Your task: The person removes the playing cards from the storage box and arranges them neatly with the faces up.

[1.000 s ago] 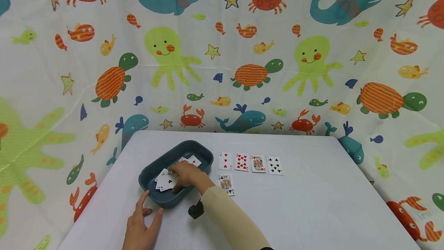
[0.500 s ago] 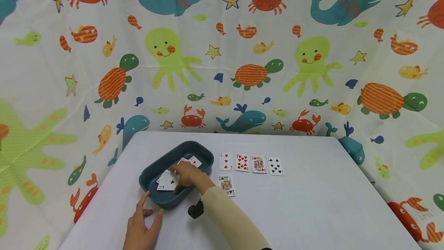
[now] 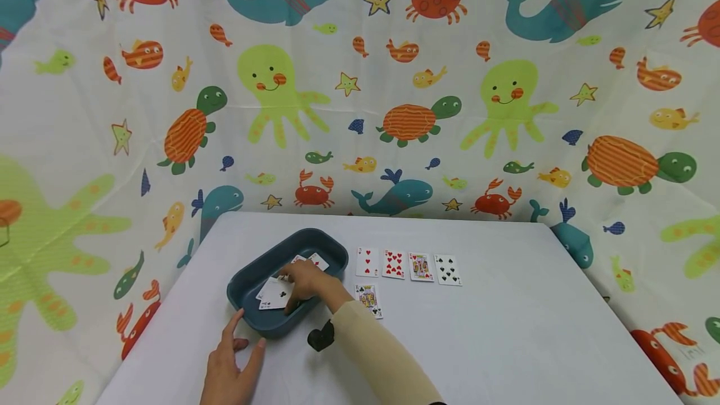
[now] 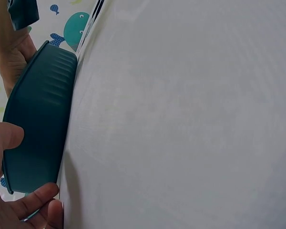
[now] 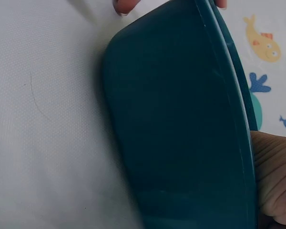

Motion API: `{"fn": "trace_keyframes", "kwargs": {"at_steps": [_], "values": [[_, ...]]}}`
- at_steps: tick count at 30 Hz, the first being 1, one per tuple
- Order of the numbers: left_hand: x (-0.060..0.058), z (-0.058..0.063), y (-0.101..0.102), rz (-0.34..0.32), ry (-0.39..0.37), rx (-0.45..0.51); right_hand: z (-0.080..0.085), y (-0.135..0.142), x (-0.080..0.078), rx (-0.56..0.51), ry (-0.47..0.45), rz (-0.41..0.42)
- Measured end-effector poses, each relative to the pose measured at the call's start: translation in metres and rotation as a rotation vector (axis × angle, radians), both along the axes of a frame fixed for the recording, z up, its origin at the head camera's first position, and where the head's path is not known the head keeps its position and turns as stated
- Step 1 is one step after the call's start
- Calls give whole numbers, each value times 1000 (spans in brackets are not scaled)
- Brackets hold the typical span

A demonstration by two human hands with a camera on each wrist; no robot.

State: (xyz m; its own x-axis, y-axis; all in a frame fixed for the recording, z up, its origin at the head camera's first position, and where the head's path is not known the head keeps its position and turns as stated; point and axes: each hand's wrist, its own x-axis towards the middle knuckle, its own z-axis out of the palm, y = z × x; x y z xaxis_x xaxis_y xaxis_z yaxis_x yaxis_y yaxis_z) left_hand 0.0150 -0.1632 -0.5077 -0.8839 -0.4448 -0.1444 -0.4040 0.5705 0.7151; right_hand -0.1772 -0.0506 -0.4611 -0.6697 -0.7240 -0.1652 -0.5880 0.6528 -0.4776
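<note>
Reaches with the right hand (image 3: 308, 283) into a dark teal, oblong plastic tub (image 3: 275, 329), fingers bent down toward loose white playing cards with black clubs (image 3: 275, 294) lying on the tub's bottom, just left of that hand. Cannot tell whether pinching a card or only touching one, with fingertips small in the head view and hidden behind the wall in the right wrist view. Has more white cards with red marks (image 3: 318, 261) in the same tub, just beyond the right hand's knuckles.

Places the left hand (image 3: 227, 364) nearer and to the left of the right one, thumb and fingers spread apart around the tub's near corner, index fingertip against the wall.

Has four face-up cards in a row on the white worktop (image 3: 506, 336), right of the right hand and slightly farther away: a three of hearts (image 3: 368, 262), a many-pipped heart card (image 3: 394, 264), a red-marked picture card (image 3: 421, 267) and a black spade card (image 3: 447, 270). Has a black-marked picture card (image 3: 369, 299) alone just beside the right wrist.

Wears a cream sleeve (image 3: 382, 352) behind the right hand, with a small black piece (image 3: 321, 337) below the wrist. Faces, beyond both hands, white fabric printed with sea animals (image 3: 337, 120).
</note>
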Motion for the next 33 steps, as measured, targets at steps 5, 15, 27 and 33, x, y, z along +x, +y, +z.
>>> {"fn": "trace_keyframes", "kwargs": {"at_steps": [5, 15, 27, 33], "values": [[0, 0, 0, 0, -5, 4, 0, -1, 0, -7, -22, -19], [0, 1, -1, -9, -5, 17, -4, -5, 2, 147, 174, -48], [0, -1, -2, -21, 2, 10, -11, -8, 11, 179, 267, -230], [0, 0, -4, -28, 5, 7, -9, -7, 5, 168, 269, -149]]}}
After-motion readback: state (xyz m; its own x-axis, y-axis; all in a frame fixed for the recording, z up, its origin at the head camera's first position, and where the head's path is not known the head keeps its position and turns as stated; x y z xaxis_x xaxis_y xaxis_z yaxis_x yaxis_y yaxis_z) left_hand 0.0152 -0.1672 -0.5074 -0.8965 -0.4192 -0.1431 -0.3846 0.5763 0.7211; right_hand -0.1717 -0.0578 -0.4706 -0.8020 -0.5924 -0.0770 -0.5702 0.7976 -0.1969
